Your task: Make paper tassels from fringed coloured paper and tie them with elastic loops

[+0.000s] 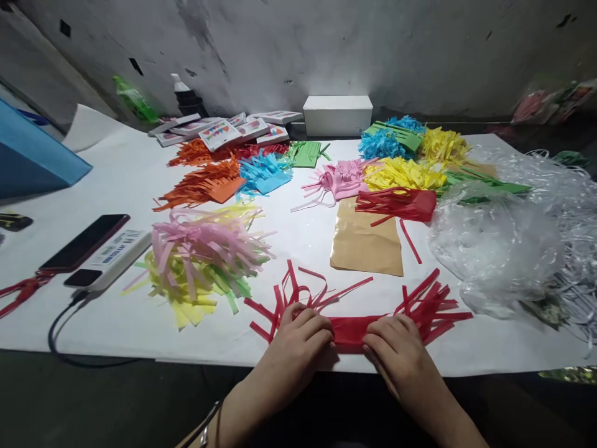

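Note:
A strip of red fringed tissue paper (pixel 351 333) lies flat near the table's front edge, its cut strands spreading out at both ends. My left hand (pixel 301 339) has its fingers curled over the left part of the strip, beside the looped strands. On the right part, my right hand (pixel 400 348) presses with its fingers together, thumb towards the middle band. Both thumbs are partly hidden. Beyond the hands is a brown paper sheet (pixel 366 242), with a second red fringed bundle (pixel 410 204) overlapping its top edge.
Pink fringe (pixel 200 239) and yellow fringe (pixel 181 289) lie left, near a phone (pixel 86 242) and a cabled white power bank (pixel 112 258). Clear plastic bags (pixel 494 242) crowd the right. Orange fringe (pixel 200 180), printed boxes (pixel 221 134) and a white box (pixel 338 117) are farther back.

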The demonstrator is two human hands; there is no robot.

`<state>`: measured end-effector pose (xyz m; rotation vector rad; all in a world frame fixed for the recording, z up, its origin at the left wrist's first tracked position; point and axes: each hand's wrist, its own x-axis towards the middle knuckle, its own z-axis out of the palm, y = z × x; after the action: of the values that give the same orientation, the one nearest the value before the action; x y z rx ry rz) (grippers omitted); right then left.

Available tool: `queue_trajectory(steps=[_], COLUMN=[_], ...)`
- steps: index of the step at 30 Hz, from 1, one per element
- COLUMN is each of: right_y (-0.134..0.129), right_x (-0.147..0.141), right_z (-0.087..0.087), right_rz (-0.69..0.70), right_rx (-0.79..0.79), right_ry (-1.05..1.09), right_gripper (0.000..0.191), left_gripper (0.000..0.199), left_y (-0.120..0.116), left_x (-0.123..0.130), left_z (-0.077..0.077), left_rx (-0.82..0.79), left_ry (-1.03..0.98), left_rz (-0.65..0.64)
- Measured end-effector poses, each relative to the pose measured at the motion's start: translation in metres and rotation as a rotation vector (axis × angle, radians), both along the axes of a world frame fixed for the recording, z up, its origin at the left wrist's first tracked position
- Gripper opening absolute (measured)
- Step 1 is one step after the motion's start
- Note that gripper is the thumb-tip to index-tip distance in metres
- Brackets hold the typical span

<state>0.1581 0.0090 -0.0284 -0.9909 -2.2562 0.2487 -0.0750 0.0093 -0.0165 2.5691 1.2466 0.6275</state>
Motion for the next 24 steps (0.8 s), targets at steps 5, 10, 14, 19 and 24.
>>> queue_trajectory(steps=[5, 10, 14, 19, 24], right_y=[0.008, 0.02, 0.011, -0.01, -0.019], right_x=[-0.006, -0.012, -0.003, 0.009, 0.008], right_z=[-0.005, -0.008, -0.003, -0.004, -0.009], right_rz=[-0.246, -0.327, -0.065, 0.027, 0.05], right_rx=[-0.048, -0.026, -0.014, 0.007, -0.002], right_ry=[-0.139, -0.158, -0.102, -0.071, 0.059], right_gripper=[0.028, 0.02, 0.024, 0.017, 0.022], left_gripper=[0.023, 0.014, 0.018, 0.007, 0.016], left_y=[0.006, 0.018, 0.012, -0.009, -0.018], left_x=[0.012, 0.016, 0.008, 0.004, 0.006], left_z=[-0.007, -0.007, -0.004, 0.0, -0.002], left_rx=[0.096, 0.123, 0.028, -0.004, 0.019], left_ry=[0.055, 0.061, 0.03, -0.002, -0.12], left_rz=[0.249, 0.315, 0.022, -0.086, -0.103])
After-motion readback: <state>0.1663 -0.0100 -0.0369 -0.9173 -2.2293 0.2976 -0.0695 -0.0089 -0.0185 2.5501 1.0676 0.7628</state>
